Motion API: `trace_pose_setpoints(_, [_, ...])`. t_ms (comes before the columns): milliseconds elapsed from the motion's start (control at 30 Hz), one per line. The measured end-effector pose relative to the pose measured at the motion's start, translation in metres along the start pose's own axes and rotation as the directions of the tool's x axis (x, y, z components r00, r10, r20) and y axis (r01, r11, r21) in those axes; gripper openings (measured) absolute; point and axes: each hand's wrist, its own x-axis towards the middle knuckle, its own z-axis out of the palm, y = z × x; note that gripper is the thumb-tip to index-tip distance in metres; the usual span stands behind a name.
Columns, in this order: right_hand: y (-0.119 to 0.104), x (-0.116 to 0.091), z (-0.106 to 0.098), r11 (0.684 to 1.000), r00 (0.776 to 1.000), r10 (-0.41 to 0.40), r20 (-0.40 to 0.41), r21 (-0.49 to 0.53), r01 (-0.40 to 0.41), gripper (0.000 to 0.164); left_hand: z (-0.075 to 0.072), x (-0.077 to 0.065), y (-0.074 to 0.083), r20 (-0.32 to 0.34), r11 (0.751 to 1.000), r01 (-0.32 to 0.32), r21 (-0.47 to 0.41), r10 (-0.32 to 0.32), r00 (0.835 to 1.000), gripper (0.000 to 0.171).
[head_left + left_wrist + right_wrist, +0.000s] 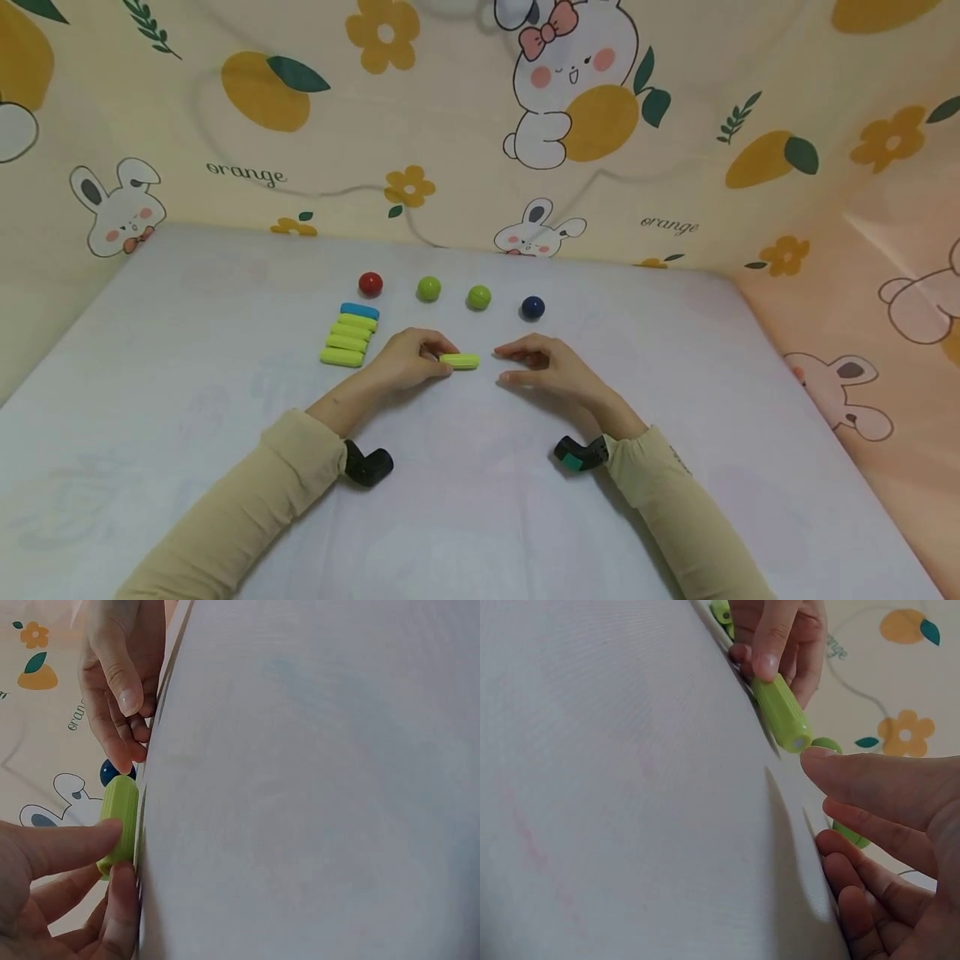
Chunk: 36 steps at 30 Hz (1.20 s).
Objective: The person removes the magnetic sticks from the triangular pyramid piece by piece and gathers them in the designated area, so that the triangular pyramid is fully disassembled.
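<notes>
My left hand pinches a short lime-green ribbed rod between thumb and fingers, just over the white tabletop. In the left wrist view the rod juts out past the thumb tip. Its free end, with a small pale spot in the middle, faces the right hand in the right wrist view. My right hand hovers a little to the right, fingers loosely bent and thumb apart, with nothing held. Left of the left hand lies a column of several lime-green rods, topped by a blue rod.
Behind the hands stands a row of balls: a red ball, a green ball, another green ball and a dark blue ball. A patterned cloth rises at the table's back edge. Both wrists carry black cameras.
</notes>
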Motion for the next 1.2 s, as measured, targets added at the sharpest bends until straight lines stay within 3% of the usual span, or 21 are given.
trace_pose_setpoints(167, [0.0, 0.0, 0.001, 1.0, 1.0, 0.001, -0.001, 0.002, -0.001, 0.041, -0.003, -0.002, -0.002, -0.013, 1.0, 0.005, 0.001, -0.005, 1.0, 0.024])
trace_pose_setpoints(400, [-0.037, -0.012, -0.003, 1.0, 1.0, -0.001, 0.003, 0.011, 0.001, 0.039, -0.011, -0.006, -0.005, -0.015, 1.0, -0.003, -0.006, 0.003, 1.0, 0.025])
trace_pose_setpoints(467, [-0.037, -0.013, -0.003, 1.0, 1.0, -0.007, 0.001, 0.005, 0.007, 0.039, -0.014, -0.007, -0.005, -0.016, 1.0, 0.001, -0.003, -0.001, 1.0, 0.026])
trace_pose_setpoints(600, [-0.036, -0.012, -0.003, 1.0, 1.0, -0.008, 0.002, 0.007, 0.008, 0.039, -0.02, -0.01, -0.006, -0.017, 1.0, 0.014, -0.005, -0.014, 1.0, 0.027])
trace_pose_setpoints(867, [-0.003, -0.002, 0.003, 1.0, 1.0, 0.003, -0.011, 0.006, -0.003, 0.04, -0.029, -0.016, -0.009, -0.027, 0.999, 0.04, -0.016, -0.04, 0.999, 0.029])
trace_pose_setpoints(1200, [0.0, -0.002, 0.002, 0.999, 1.0, -0.012, -0.014, 0.037, 0.013, 0.04, -0.04, -0.023, -0.014, -0.046, 0.998, 0.063, -0.019, -0.064, 0.997, 0.03])
